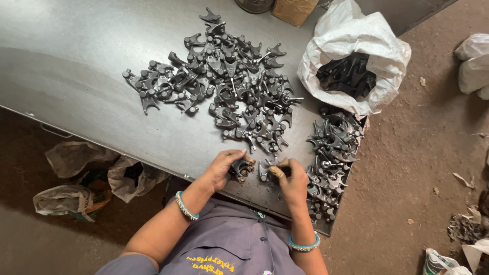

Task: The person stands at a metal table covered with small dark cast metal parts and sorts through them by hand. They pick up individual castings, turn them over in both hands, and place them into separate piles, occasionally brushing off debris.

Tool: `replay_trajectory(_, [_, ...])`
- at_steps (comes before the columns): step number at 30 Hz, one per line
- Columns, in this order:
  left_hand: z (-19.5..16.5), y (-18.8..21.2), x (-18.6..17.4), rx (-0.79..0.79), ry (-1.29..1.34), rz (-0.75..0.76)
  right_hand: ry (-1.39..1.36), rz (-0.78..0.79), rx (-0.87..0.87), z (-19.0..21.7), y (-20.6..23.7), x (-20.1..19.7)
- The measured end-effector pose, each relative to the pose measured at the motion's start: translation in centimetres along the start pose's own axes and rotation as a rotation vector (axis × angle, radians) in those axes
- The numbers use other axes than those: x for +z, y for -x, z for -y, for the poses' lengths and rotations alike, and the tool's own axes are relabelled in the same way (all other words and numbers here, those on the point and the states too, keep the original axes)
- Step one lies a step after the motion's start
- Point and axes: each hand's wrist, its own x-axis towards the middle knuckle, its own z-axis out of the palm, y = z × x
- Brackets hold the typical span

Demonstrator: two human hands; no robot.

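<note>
The left hand (223, 167) is closed around a small dark metal part (241, 168), thumb on top and fingers curled beneath, holding it just above the near edge of the steel table (76, 71). The part is dull grey-black, a forked casting with a round boss; its long axis seems to run roughly left to right, the free end toward the other hand, though the fingers hide much of it. Just beside it, the right hand (293, 182) pinches a thin tool (279, 165) between thumb and fingertips, its tip aimed left at the part. Behind lies a heap of parts (224, 86), to the right a smaller stack (331, 153), then a white sack (356, 56).
</note>
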Motion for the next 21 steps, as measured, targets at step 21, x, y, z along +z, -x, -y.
replay_trajectory(21, [3.0,0.6,2.9,-0.063,-0.019,0.033,-1.347,0.189,0.476,-1.2,0.5,-0.1])
